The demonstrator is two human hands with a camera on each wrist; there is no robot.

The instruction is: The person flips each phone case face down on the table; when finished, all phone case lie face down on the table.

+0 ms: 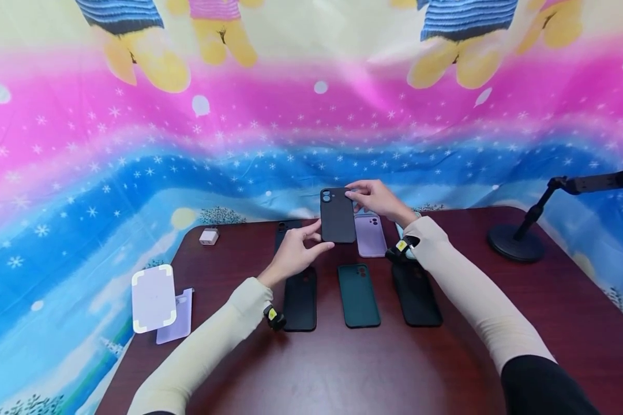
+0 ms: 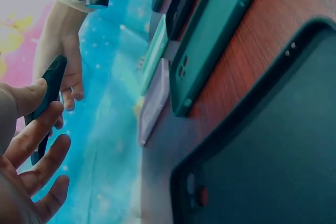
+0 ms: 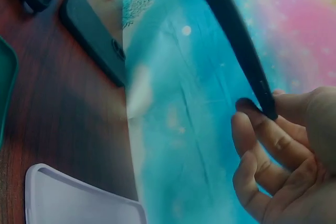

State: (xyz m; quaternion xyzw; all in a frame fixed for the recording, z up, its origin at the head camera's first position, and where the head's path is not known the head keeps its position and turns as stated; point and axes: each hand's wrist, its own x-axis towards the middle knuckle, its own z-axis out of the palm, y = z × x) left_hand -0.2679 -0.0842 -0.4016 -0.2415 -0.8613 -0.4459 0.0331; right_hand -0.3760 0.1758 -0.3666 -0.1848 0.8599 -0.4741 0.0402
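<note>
A black phone case [image 1: 338, 216] is held up over the back of the table, its camera cut-outs at the upper left. My left hand [image 1: 296, 253] pinches its lower left edge between thumb and fingers. At its upper right corner, my right hand [image 1: 376, 199] grips it the same way. In the right wrist view the black case [image 3: 236, 35] appears edge-on between thumb and fingertips. Below the hands lie a dark case [image 1: 300, 300], a green case [image 1: 360, 297] and another black case [image 1: 417, 295]. A lilac case [image 1: 371, 236] lies behind, near my right hand.
Another dark case [image 1: 285, 229] lies at the back, partly behind my left hand. A white charger [image 1: 208, 236] sits at the back left. A white pad [image 1: 154, 298] stands at the left by a lilac piece [image 1: 179, 323]. A black stand [image 1: 516, 241] occupies the right.
</note>
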